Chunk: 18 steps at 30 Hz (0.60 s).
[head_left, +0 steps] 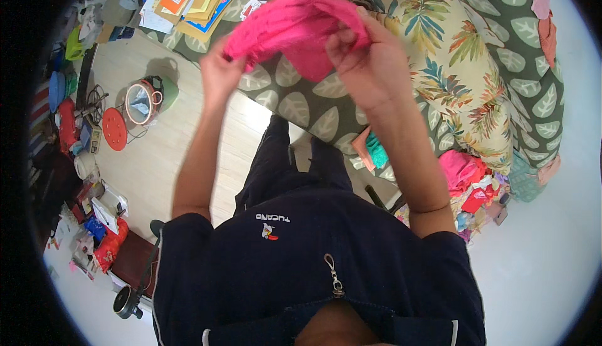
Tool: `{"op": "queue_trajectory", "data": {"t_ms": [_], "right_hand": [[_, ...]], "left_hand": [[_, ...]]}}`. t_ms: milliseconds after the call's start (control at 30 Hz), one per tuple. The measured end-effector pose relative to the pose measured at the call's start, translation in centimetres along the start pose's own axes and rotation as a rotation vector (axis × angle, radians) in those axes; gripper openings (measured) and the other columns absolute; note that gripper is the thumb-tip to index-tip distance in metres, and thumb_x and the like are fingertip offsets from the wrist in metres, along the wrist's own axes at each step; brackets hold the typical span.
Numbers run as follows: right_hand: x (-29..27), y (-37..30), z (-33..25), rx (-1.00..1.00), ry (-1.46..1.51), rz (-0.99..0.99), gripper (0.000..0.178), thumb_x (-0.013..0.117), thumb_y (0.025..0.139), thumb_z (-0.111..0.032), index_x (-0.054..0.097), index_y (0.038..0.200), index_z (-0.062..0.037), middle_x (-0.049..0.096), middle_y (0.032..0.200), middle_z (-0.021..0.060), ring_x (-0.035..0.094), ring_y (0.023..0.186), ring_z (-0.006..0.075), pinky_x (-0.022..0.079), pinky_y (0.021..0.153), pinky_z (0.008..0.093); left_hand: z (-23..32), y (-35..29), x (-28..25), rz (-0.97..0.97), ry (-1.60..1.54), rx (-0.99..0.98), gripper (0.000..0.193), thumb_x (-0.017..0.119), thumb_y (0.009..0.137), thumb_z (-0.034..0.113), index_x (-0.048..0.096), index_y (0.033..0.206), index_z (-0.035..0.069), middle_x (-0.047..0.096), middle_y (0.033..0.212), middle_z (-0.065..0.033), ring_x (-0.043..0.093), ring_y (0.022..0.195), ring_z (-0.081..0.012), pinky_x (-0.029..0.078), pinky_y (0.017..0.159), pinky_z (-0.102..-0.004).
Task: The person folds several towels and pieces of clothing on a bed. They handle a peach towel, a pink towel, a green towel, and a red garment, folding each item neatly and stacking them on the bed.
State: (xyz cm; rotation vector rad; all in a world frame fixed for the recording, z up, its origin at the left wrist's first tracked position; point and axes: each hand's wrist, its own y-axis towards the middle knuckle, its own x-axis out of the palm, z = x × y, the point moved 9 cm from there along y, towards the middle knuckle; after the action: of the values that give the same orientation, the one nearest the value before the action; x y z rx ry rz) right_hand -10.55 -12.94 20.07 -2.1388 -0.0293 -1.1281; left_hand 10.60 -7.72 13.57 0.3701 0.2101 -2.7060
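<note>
A bright pink piece of cloth (pixel 295 23) is stretched between my raised hands, its middle sagging; what kind of garment it is, I cannot tell. My left hand (pixel 221 73) is closed on its left end, somewhat blurred. At the other end, my right hand (pixel 370 60) pinches the cloth near the thumb and bent fingers. Below and beyond it lies a cover with a leaf pattern (pixel 291 107). Near my right forearm, a small teal folded cloth (pixel 376 150) rests on that cover beside a peach-coloured one (pixel 362 148).
Envelopes and papers (pixel 194 1) are piled at the far left. A floral cushion or bedding (pixel 433 38) bulges at the right, with a heap of clothes (pixel 467 176) nearer me. On the floor at left stand a bin (pixel 141 104) and a red round stool top (pixel 115 129), beside cluttered shelves.
</note>
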Motion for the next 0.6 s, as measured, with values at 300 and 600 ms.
{"op": "queue_trajectory", "data": {"t_ms": [300, 600], "right_hand": [[2.4, -3.1, -11.3, -0.174, -0.105, -0.222, 0.017, 0.044, 0.085, -0.008, 0.055, 0.093, 0.0024, 0.053, 0.072, 0.0029, 0.046, 0.059, 0.0102, 0.043, 0.068, 0.0325], [-14.9, -15.2, -8.7, -0.28, -0.409, 0.358, 0.04, 0.056, 0.079, -0.016, 0.046, 0.114, -0.0001, 0.057, 0.102, 0.0087, 0.057, 0.087, 0.0183, 0.046, 0.069, 0.0285]], "left_hand": [[18.5, 5.4, 2.5, -0.435, 0.544, 0.309, 0.037, 0.059, 0.076, 0.016, 0.055, 0.111, 0.005, 0.055, 0.111, -0.0143, 0.053, 0.102, -0.0212, 0.039, 0.088, -0.0313], [14.8, -9.9, 9.1, -0.784, 0.483, 0.946, 0.035, 0.06, 0.062, 0.004, 0.059, 0.097, 0.005, 0.06, 0.087, -0.0107, 0.059, 0.076, -0.0274, 0.049, 0.069, -0.0369]]}}
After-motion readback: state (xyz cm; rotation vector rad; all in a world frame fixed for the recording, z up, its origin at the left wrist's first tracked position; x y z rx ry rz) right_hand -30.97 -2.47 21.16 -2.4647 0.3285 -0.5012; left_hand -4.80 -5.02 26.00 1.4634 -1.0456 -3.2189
